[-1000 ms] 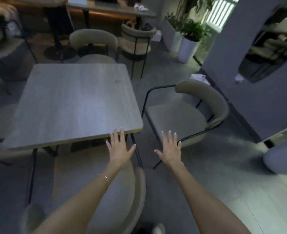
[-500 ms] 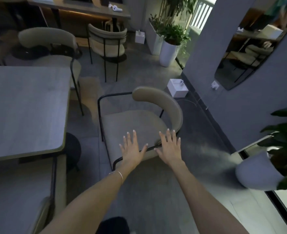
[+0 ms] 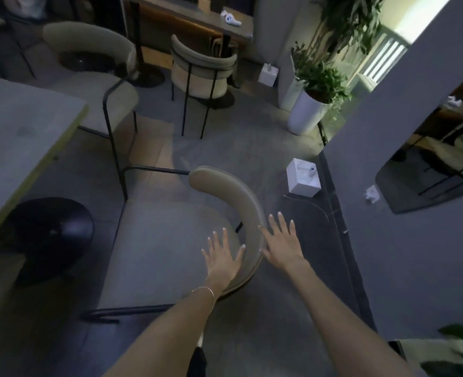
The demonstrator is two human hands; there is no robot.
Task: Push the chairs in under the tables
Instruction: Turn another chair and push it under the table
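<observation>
A beige chair (image 3: 167,240) with a curved backrest (image 3: 233,191) and black metal frame stands pulled out from the grey table (image 3: 15,137) at the left. My left hand (image 3: 223,257) hovers with fingers spread over the seat, just inside the backrest. My right hand (image 3: 283,246) is spread too, on the outer side of the backrest, close to it. Neither hand grips anything. The table's black round base (image 3: 50,232) shows under its edge.
A second beige chair (image 3: 94,77) stands at the table's far side, and a third chair (image 3: 203,69) by a back counter. A white box (image 3: 303,176) lies on the floor by the grey wall (image 3: 415,159). White planters (image 3: 305,110) stand behind.
My view has swung right from the table to the pulled-out chair and come closer. Both hands moved from its near frame rail up to either side of its backrest.
</observation>
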